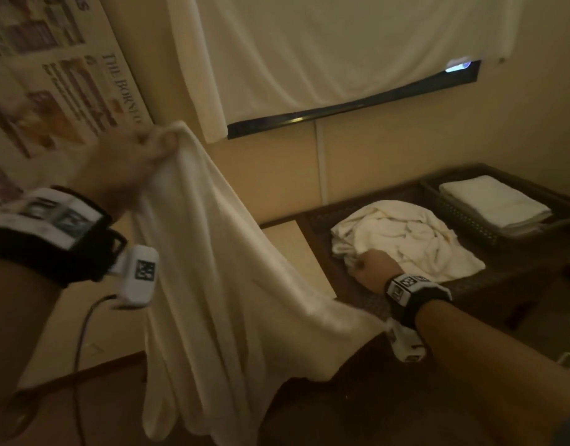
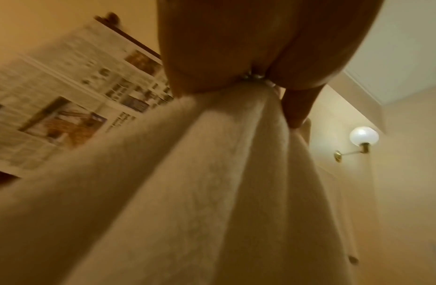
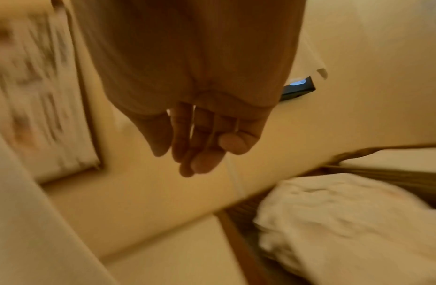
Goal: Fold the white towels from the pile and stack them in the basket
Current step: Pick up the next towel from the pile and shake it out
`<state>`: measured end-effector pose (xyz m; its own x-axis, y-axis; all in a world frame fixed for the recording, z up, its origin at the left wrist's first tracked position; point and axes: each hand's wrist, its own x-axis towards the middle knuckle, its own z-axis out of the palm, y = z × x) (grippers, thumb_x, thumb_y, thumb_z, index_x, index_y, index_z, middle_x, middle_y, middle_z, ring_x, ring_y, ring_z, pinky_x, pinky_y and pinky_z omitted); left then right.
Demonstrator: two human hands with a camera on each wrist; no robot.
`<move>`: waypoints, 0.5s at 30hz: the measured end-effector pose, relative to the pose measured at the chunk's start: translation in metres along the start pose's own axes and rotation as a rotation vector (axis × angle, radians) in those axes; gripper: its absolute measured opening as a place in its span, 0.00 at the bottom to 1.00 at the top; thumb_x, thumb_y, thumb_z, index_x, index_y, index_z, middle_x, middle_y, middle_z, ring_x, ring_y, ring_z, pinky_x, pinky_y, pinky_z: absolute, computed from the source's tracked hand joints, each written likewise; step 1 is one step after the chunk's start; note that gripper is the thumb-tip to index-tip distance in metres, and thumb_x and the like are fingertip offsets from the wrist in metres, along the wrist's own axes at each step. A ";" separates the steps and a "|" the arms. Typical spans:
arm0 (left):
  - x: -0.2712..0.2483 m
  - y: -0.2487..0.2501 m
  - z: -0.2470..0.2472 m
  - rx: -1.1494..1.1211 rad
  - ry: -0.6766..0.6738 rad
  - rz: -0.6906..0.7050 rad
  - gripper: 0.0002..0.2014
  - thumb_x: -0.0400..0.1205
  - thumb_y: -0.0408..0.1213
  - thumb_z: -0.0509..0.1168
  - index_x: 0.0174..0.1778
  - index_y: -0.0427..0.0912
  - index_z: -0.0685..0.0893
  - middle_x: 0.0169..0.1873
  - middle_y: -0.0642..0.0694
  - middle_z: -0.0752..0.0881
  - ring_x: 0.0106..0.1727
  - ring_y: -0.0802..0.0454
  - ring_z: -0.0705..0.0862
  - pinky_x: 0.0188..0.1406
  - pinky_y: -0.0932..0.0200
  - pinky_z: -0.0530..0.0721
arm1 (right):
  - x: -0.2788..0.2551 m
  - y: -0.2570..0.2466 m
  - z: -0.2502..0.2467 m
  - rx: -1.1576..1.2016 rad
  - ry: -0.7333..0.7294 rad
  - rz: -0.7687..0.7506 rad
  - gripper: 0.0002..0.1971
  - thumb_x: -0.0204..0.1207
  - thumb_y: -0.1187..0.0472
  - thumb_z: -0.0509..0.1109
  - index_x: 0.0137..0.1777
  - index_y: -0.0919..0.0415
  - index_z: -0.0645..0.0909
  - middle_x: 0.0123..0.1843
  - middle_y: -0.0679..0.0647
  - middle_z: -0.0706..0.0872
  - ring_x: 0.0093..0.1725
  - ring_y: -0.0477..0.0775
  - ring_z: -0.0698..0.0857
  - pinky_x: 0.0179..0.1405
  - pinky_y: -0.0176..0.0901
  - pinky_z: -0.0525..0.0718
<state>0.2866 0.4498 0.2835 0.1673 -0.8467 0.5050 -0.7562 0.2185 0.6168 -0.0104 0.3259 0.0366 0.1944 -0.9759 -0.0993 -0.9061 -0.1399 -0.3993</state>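
Towel (white, creased) hangs from left hand.

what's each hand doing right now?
Left hand: closed, gripping one end of the raised towel.
Right hand: holding nothing, fingers loosely curled, beside the towel pile.

One white towel hangs unfolded, bunched at its top corner; a crumpled pile lies beside the dark woven basket, which holds folded towels
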 end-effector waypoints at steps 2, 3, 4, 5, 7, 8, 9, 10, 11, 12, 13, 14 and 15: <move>-0.002 0.002 0.011 -0.005 -0.109 0.021 0.17 0.85 0.52 0.64 0.31 0.50 0.80 0.30 0.51 0.78 0.36 0.49 0.78 0.35 0.57 0.70 | -0.016 -0.053 -0.023 0.281 0.107 -0.176 0.13 0.81 0.50 0.68 0.50 0.59 0.88 0.43 0.54 0.89 0.42 0.50 0.87 0.40 0.40 0.84; 0.005 -0.011 0.015 -0.002 -0.154 -0.023 0.14 0.85 0.49 0.64 0.33 0.52 0.82 0.32 0.52 0.80 0.37 0.53 0.79 0.35 0.57 0.71 | -0.027 -0.078 -0.038 0.432 0.151 -0.257 0.12 0.81 0.51 0.69 0.48 0.59 0.87 0.40 0.54 0.89 0.37 0.46 0.86 0.32 0.34 0.82; 0.000 -0.007 0.024 -0.037 -0.205 -0.020 0.11 0.85 0.48 0.65 0.37 0.55 0.84 0.37 0.52 0.84 0.41 0.54 0.81 0.38 0.57 0.75 | -0.040 -0.101 -0.053 0.567 0.182 -0.340 0.12 0.81 0.52 0.69 0.47 0.60 0.87 0.39 0.54 0.89 0.34 0.44 0.84 0.28 0.32 0.81; 0.004 -0.012 0.027 -0.070 -0.217 -0.036 0.07 0.85 0.47 0.66 0.41 0.56 0.86 0.42 0.51 0.86 0.46 0.52 0.84 0.44 0.55 0.80 | -0.052 -0.122 -0.067 0.685 0.190 -0.407 0.11 0.82 0.53 0.68 0.47 0.60 0.86 0.41 0.55 0.89 0.32 0.43 0.83 0.28 0.31 0.82; 0.006 -0.014 0.031 -0.106 -0.225 0.036 0.05 0.84 0.46 0.67 0.45 0.57 0.88 0.47 0.46 0.89 0.51 0.47 0.86 0.53 0.47 0.84 | -0.071 -0.155 -0.087 0.824 0.164 -0.500 0.10 0.82 0.53 0.67 0.53 0.58 0.85 0.48 0.53 0.88 0.33 0.40 0.84 0.32 0.33 0.85; 0.004 -0.013 0.029 -0.120 -0.229 0.053 0.05 0.84 0.45 0.68 0.45 0.57 0.88 0.47 0.46 0.90 0.52 0.46 0.87 0.55 0.46 0.84 | -0.077 -0.167 -0.091 0.861 0.157 -0.521 0.11 0.82 0.52 0.68 0.57 0.57 0.84 0.52 0.51 0.86 0.35 0.40 0.85 0.33 0.35 0.86; 0.004 -0.015 0.027 -0.156 -0.237 0.040 0.05 0.83 0.46 0.68 0.45 0.58 0.89 0.47 0.48 0.90 0.52 0.48 0.87 0.55 0.46 0.85 | -0.080 -0.177 -0.092 0.889 0.164 -0.525 0.12 0.82 0.51 0.68 0.59 0.56 0.83 0.55 0.50 0.85 0.38 0.42 0.86 0.34 0.38 0.87; 0.004 -0.014 0.024 -0.190 -0.244 0.028 0.05 0.83 0.46 0.68 0.45 0.58 0.89 0.46 0.50 0.90 0.52 0.50 0.88 0.54 0.48 0.85 | -0.082 -0.185 -0.090 0.916 0.176 -0.514 0.13 0.81 0.50 0.69 0.60 0.56 0.82 0.56 0.49 0.84 0.40 0.47 0.87 0.34 0.43 0.89; 0.004 -0.014 0.022 -0.220 -0.252 0.017 0.05 0.83 0.46 0.68 0.45 0.58 0.89 0.45 0.52 0.91 0.51 0.52 0.88 0.53 0.50 0.85 | -0.083 -0.192 -0.087 0.938 0.188 -0.500 0.13 0.81 0.50 0.70 0.60 0.56 0.82 0.56 0.48 0.84 0.41 0.52 0.88 0.34 0.48 0.90; 0.004 -0.014 0.018 -0.229 -0.259 0.019 0.06 0.84 0.45 0.68 0.45 0.58 0.89 0.44 0.53 0.90 0.49 0.53 0.88 0.50 0.53 0.84 | -0.083 -0.198 -0.083 0.958 0.203 -0.496 0.13 0.81 0.51 0.70 0.60 0.58 0.82 0.55 0.49 0.85 0.40 0.56 0.88 0.34 0.51 0.90; 0.004 -0.015 0.016 -0.247 -0.268 0.022 0.06 0.84 0.44 0.67 0.45 0.57 0.89 0.42 0.54 0.90 0.47 0.54 0.87 0.47 0.55 0.83 | -0.083 -0.204 -0.078 0.976 0.212 -0.500 0.13 0.81 0.52 0.70 0.59 0.60 0.82 0.54 0.51 0.85 0.38 0.56 0.87 0.33 0.52 0.88; 0.003 -0.015 0.014 -0.257 -0.276 0.024 0.06 0.84 0.43 0.68 0.45 0.55 0.90 0.41 0.53 0.90 0.45 0.54 0.87 0.46 0.55 0.83 | -0.083 -0.208 -0.073 0.998 0.225 -0.500 0.13 0.81 0.52 0.70 0.57 0.61 0.83 0.52 0.53 0.86 0.37 0.54 0.86 0.32 0.50 0.87; 0.002 -0.016 0.013 -0.274 -0.279 0.030 0.06 0.84 0.42 0.68 0.45 0.54 0.90 0.41 0.52 0.90 0.45 0.54 0.87 0.46 0.54 0.83 | -0.083 -0.210 -0.068 1.019 0.252 -0.493 0.12 0.81 0.52 0.70 0.55 0.62 0.83 0.50 0.55 0.86 0.38 0.52 0.85 0.33 0.48 0.86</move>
<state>0.2914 0.4382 0.2667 -0.0598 -0.9292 0.3648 -0.5552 0.3347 0.7614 0.1385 0.4249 0.1906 0.2577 -0.8750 0.4098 -0.0082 -0.4261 -0.9047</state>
